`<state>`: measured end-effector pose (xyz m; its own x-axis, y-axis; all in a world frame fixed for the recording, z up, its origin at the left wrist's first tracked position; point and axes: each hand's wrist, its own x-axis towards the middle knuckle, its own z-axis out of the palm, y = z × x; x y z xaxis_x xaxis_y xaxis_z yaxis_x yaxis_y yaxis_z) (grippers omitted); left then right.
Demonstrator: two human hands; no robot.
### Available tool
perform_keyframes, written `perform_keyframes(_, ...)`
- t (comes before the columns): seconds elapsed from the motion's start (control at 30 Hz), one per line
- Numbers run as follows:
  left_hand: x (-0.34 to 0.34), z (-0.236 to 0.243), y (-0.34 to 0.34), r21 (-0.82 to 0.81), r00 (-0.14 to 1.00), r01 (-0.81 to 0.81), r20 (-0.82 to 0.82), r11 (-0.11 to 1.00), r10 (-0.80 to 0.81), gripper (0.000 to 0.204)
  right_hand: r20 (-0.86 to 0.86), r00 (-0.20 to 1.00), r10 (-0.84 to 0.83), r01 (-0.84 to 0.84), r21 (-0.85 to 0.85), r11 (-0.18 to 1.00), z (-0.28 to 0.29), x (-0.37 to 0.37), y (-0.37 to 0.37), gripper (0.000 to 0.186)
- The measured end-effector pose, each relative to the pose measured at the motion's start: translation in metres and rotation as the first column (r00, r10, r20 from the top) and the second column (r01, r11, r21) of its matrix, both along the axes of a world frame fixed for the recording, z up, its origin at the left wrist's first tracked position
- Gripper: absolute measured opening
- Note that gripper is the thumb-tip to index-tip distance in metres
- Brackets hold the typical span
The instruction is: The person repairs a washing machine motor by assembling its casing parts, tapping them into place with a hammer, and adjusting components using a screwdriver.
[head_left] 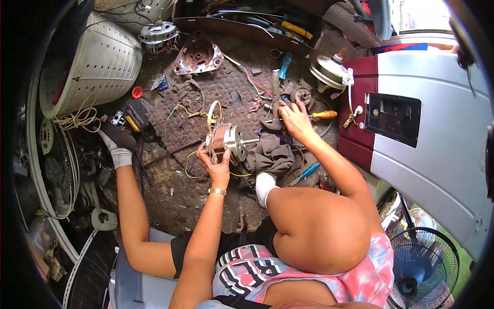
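My left hand (pixel 216 165) is closed around an electric motor (pixel 229 142) with a copper-coloured core, silver end housing and a shaft pointing right. A pale loop of cable rises from its back. To the right, my right hand (pixel 296 122) has its fingers bent against a hammer (pixel 276 95) with a dark metal head; the palm side is hidden. An orange-handled screwdriver (pixel 324 115) lies just right of that hand. A dark crumpled cloth (pixel 270 154) rests below the motor's shaft, beside my foot.
A rusty metal housing (pixel 198 55), a blue-handled screwdriver (pixel 285 66) and loose wires surround the worn mat (pixel 175 121). A perforated drum (pixel 98 64) stands left, a grey-and-maroon appliance casing (pixel 432 77) right. A toolbox (pixel 231 23) borders the far side; a fan (pixel 424 262) stands lower right.
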<state>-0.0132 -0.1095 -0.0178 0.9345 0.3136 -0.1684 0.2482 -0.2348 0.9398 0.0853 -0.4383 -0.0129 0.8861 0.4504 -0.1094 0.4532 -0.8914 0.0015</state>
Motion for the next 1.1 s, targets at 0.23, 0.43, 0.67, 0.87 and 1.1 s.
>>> perform_keyframes(0.23,0.002,-0.004,-0.002,-0.131,1.000,-0.015,-0.014,0.991,0.013,0.075,-0.144,0.984,0.107,-0.122,-0.099,0.988,0.029,0.048,-0.022,0.049)
perform_keyframes(0.43,0.000,0.002,0.002,-0.091,0.999,-0.018,-0.037,0.996,0.015,0.072,0.044,0.998,-0.037,0.023,0.284,0.959,0.151,0.094,-0.014,0.027)
perform_keyframes(0.67,0.000,-0.002,0.000,0.062,0.999,0.021,0.033,0.998,-0.023,0.073,-0.463,0.886,-0.018,0.434,0.815,0.385,0.094,0.000,0.061,0.011)
perform_keyframes(0.87,0.001,-0.008,0.003,-0.131,1.000,-0.030,-0.008,0.991,0.029,0.066,-0.325,0.936,0.132,0.246,0.877,0.413,0.063,-0.035,0.094,0.027)
perform_keyframes(1.1,0.003,0.003,-0.002,-0.050,1.000,-0.014,0.005,0.999,0.015,0.069,-0.174,0.946,0.272,-0.024,0.802,0.597,0.067,-0.026,0.091,0.038)
